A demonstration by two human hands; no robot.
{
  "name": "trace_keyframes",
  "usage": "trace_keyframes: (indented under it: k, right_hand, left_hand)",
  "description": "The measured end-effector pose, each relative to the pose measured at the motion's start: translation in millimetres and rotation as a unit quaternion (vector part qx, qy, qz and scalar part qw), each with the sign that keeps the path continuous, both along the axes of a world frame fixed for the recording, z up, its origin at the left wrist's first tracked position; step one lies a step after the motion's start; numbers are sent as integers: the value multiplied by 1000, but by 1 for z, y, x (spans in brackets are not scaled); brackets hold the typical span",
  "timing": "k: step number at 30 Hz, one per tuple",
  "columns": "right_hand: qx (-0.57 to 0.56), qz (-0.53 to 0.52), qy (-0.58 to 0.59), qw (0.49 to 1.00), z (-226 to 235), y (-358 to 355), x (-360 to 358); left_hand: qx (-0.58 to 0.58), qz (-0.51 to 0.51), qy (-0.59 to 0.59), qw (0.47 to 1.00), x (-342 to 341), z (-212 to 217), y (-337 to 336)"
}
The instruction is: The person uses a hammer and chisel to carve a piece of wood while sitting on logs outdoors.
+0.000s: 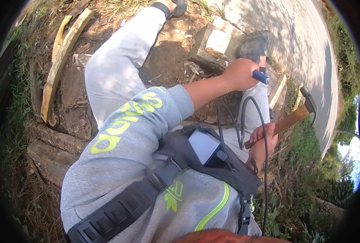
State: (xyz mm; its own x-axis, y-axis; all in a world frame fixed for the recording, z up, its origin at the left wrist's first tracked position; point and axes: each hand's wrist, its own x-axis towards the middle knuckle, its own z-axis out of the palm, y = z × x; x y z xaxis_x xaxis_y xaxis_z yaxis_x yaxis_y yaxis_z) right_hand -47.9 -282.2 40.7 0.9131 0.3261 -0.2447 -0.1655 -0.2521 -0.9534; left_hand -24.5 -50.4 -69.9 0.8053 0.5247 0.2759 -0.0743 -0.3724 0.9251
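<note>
My left hand (pixel 240 74) reaches across my body and is closed around a tool with a blue grip (pixel 261 77); the tool's working end is hidden behind the hand. Just beyond it lies a cut wood block (pixel 212 45) on bare soil, with my grey shoe (pixel 253 45) resting at its right end. Lower right, my right hand (pixel 262 146) grips the wooden handle of a hammer (pixel 293 118), whose dark metal head (pixel 308 100) points up and away over the grass.
A long curved split plank (pixel 59 60) lies at the left on dirt and wood chips. A paved road (pixel 305 48) runs along the upper right beside a grass verge. A chest pouch with a device (pixel 206 148) and black cables (pixel 245 117) hangs at my front.
</note>
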Motion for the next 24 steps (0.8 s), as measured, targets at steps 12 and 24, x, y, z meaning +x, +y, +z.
trace_keyframes:
  k: [12,24]
  right_hand:
    - [-32,-24,16,999,-42,-26,-43]
    - [17,-44,38,998,-32,-29,-30]
  left_hand:
    - [72,-48,-32,996,7,-15,-23]
    - [87,-37,-46,994,12,-18,-21]
